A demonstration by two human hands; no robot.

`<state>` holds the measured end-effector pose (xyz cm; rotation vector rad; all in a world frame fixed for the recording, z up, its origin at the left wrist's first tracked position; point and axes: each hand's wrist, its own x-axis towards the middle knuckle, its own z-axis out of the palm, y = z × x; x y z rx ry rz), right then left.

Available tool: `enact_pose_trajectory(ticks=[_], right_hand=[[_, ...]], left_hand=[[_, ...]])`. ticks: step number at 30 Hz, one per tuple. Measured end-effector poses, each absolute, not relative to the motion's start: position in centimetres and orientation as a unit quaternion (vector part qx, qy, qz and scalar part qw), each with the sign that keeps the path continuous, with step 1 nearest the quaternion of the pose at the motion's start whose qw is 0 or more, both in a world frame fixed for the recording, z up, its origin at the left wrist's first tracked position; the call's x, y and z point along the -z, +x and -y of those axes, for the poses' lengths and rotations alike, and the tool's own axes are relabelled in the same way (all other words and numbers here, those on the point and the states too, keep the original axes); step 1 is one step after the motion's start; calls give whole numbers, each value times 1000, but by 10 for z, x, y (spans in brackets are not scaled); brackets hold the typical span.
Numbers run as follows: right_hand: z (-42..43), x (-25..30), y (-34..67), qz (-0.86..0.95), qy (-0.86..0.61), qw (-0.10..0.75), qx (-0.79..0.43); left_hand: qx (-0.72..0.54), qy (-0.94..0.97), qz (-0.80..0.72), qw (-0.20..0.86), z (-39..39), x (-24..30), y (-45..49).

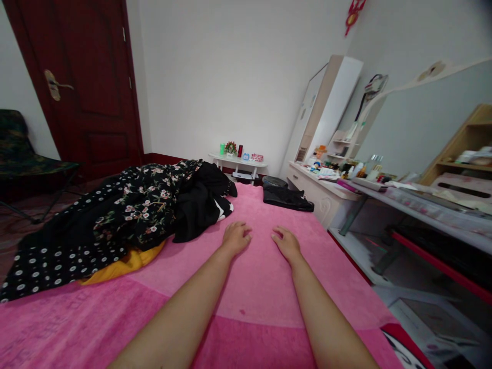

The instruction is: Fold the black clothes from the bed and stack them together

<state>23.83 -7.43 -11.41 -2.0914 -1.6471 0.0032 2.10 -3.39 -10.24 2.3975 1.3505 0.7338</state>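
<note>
Two hands empty | left hand (236, 237), right hand (286, 242) rest palm-down, fingers loose, side by side on pink blanket (261, 287), likely bracing a forward lean | black garment (200, 205) just far-left, against floral heap (142, 205) | folded dark cloth (288, 198) far

We locate the left hand (236, 237) and the right hand (286, 242) flat on the bed (261, 292), side by side and apart. The heap of clothes (126, 215) lies on the bed, left of both hands. The folded garment (287, 197) lies at the far right corner. Behind the bed stands the low table (238, 163); right of it, the desk (330, 187); far left, the chair (23, 154), left of the door (84, 87).
</note>
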Motion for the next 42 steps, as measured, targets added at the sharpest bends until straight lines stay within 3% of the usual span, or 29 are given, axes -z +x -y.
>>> enact_pose_trajectory(ticks=[23,34,42], right_hand=[[73,117,241,604,-754,259,-8],[71,123,242,631,-732,256,-11],[62,134,256,653,-689,313,-27]], left_hand=[[-247,837,-468,136,31,103,21],[-130,868,-468,107,41,102,28],[-83,861,-491,104,55,100,27]])
